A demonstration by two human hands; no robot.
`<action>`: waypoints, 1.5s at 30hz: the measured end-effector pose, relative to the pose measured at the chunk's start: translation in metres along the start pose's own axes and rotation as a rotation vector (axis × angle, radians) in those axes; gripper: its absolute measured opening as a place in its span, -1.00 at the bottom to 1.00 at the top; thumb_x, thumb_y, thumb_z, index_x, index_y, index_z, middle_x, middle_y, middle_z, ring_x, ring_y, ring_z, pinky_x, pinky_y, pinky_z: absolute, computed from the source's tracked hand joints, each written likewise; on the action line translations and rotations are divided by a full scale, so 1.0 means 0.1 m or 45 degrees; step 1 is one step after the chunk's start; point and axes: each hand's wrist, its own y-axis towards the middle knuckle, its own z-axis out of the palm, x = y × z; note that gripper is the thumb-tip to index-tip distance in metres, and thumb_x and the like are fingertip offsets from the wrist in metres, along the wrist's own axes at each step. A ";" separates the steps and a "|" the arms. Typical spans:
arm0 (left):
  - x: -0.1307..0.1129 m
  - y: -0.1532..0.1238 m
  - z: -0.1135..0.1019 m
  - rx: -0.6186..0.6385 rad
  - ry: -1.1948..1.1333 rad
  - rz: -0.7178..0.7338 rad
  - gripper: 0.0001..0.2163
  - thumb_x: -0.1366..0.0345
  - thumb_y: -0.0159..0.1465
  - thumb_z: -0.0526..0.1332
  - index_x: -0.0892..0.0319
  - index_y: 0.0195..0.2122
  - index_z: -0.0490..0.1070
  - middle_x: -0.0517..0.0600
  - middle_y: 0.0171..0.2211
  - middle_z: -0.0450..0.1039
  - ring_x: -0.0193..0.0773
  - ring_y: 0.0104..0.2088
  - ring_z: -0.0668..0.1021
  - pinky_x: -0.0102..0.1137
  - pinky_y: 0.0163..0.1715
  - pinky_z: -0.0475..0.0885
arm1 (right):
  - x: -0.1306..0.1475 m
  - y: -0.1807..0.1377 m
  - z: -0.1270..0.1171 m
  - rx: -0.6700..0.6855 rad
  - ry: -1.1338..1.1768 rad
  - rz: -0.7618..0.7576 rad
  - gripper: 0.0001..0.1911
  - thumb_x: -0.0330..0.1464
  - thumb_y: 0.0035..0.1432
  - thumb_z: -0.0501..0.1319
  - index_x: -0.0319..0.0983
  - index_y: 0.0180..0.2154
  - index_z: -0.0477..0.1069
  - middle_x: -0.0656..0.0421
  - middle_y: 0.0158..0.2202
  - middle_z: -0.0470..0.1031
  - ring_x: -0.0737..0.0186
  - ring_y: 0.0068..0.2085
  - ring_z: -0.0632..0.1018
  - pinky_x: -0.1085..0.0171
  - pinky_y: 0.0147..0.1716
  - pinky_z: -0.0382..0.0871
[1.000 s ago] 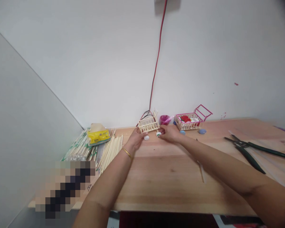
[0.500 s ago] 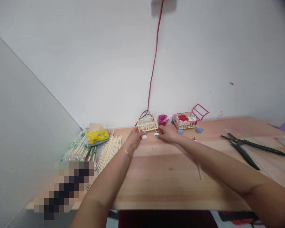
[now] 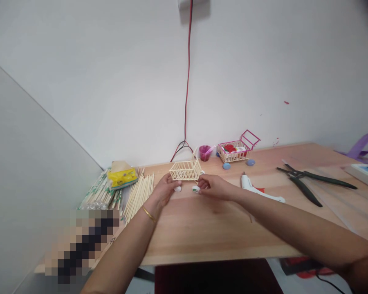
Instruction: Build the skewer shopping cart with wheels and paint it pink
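Observation:
A small cart (image 3: pixel 185 170) built from pale wooden sticks sits between my hands, its slatted basket on white round wheels and a raised stick end at the right. My left hand (image 3: pixel 166 189) grips the cart's left end, thumb by the front left white wheel (image 3: pixel 178 189). My right hand (image 3: pixel 214 188) is closed at the right end, fingertips at the front right wheel (image 3: pixel 196 189), which carries a green mark. Its fingers partly cover that corner, and another white wheel shows just behind it.
Behind stand a similar pink-edged cart (image 3: pixel 235 152) with blue wheels and a purple cup (image 3: pixel 205 152). A white glue gun (image 3: pixel 260 192) and green-handled cutters (image 3: pixel 306 183) lie right. Left are loose sticks (image 3: pixel 141 196), bundled sticks (image 3: pixel 93 194) and a yellow packet (image 3: pixel 122 178).
Both hands have brought the cart nearer to me, and its raised right end shows more. The view has shifted a little; the glue gun, mostly hidden behind my right forearm before, now shows.

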 end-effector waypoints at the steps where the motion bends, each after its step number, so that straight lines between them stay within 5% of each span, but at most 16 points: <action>1: -0.02 -0.04 -0.01 -0.005 0.011 -0.011 -0.47 0.42 -0.14 0.51 0.26 -0.11 0.43 0.08 -0.21 0.60 -0.32 -0.33 0.57 -0.45 -0.31 0.38 | 0.03 -0.03 0.02 0.024 0.013 -0.011 -0.79 -0.38 -0.02 0.30 -0.23 -0.28 0.36 0.12 -0.27 0.56 0.24 -0.27 0.58 0.28 -0.26 0.48; 9: -0.05 -0.17 -0.06 -0.006 0.109 -0.013 -0.38 0.42 -0.14 0.51 0.20 -0.03 0.36 0.09 -0.14 0.58 -0.26 -0.24 0.60 -0.43 -0.26 0.42 | 0.07 -0.16 0.03 0.108 -0.086 -0.050 -0.72 -0.36 0.02 0.27 -0.26 -0.17 0.44 0.09 -0.22 0.61 0.22 -0.22 0.62 0.29 -0.24 0.49; 14: 0.00 -0.16 -0.14 -0.059 0.161 0.001 -0.25 0.45 -0.11 0.49 0.13 0.11 0.22 0.10 -0.07 0.53 -0.19 -0.14 0.60 -0.34 -0.15 0.47 | 0.02 -0.01 -0.48 -0.073 -0.427 0.022 -0.80 -0.37 0.02 0.27 -0.23 -0.23 0.49 0.12 -0.29 0.61 0.18 -0.27 0.59 0.28 -0.28 0.43; 20: -0.05 -0.15 -0.16 -0.262 0.317 0.088 -0.13 0.44 -0.11 0.49 0.08 0.22 0.12 0.16 0.06 0.39 -0.11 0.06 0.51 -0.19 0.07 0.41 | 0.06 0.52 -1.07 -0.485 -0.989 0.136 -0.46 -0.19 0.06 0.25 -0.27 0.06 0.36 -0.15 0.09 0.42 -0.24 0.13 0.31 -0.07 0.03 0.12; 26: -0.06 -0.09 -0.26 -0.407 0.596 0.245 -0.20 0.32 -0.09 0.49 0.08 0.19 0.17 0.21 0.17 0.27 -0.03 0.19 0.38 -0.10 0.19 0.28 | 0.08 0.97 -0.99 -0.396 -1.256 0.257 -0.29 0.10 -0.14 0.29 -0.27 -0.07 0.41 -0.16 -0.08 0.52 -0.30 0.05 0.33 -0.13 0.01 0.01; 32: -0.09 -0.13 -0.27 -0.448 0.812 0.398 -0.28 0.19 0.01 0.44 0.09 0.19 0.20 0.18 0.17 0.30 -0.04 0.19 0.39 -0.08 0.18 0.29 | 0.12 1.12 -0.92 -0.319 -1.273 0.400 -0.36 0.05 -0.09 0.24 -0.25 -0.08 0.37 -0.10 -0.18 0.55 -0.24 -0.09 0.47 -0.11 -0.05 0.06; 37: -0.12 -0.18 -0.21 -0.482 1.182 0.721 -0.41 0.12 0.07 0.40 0.10 0.12 0.29 0.12 0.10 0.35 -0.03 0.13 0.43 -0.06 0.12 0.34 | 0.19 1.06 -0.98 -0.280 -1.231 0.439 -0.43 -0.02 -0.01 0.20 -0.24 -0.04 0.32 -0.07 -0.17 0.56 -0.17 -0.12 0.52 -0.06 -0.09 0.12; 45: -0.14 -0.27 -0.08 -0.430 1.495 1.148 -0.62 0.13 0.21 0.30 0.14 0.01 0.36 0.10 -0.04 0.45 -0.09 0.02 0.48 -0.12 0.06 0.38 | 0.28 0.60 -1.06 -0.115 -1.203 0.320 -0.27 0.01 -0.10 0.27 -0.21 0.07 0.28 -0.02 -0.17 0.58 -0.16 -0.12 0.53 0.00 -0.08 0.13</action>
